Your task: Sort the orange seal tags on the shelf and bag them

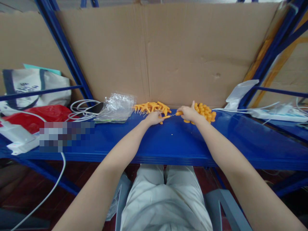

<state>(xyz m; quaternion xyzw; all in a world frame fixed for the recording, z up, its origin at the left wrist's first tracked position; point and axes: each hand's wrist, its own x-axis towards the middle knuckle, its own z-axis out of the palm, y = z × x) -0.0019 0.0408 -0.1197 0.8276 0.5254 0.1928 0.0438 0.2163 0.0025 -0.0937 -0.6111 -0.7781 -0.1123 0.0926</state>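
We can't read the tote bag (pixel 54 86) lettering, far left: blurred. Pixelated patch (pixel 66 137), left, hides what's under it. Left hand (pixel 153 118) partly covers its orange handle (pixel 166 117); right hand (pixel 189 113), its orange piece (pixel 178 113). Forearms (pixel 107 166) cut off at near edge.

Two hands, a left hand (pixel 153 119) and a right hand (pixel 189 114), over one blue desk (pixel 173 146). Two orange pieces held: one corkscrew (pixel 166 117), one sleeve (pixel 178 113). One heap of orange corkscrews (pixel 151 106) and one cluster of orange sleeves (pixel 206 112), each of several pieces, too crowded to count. One canvas tote bag (pixel 56 85), one red bag (pixel 51 113) and one pile of clear plastic packets (pixel 117 107).
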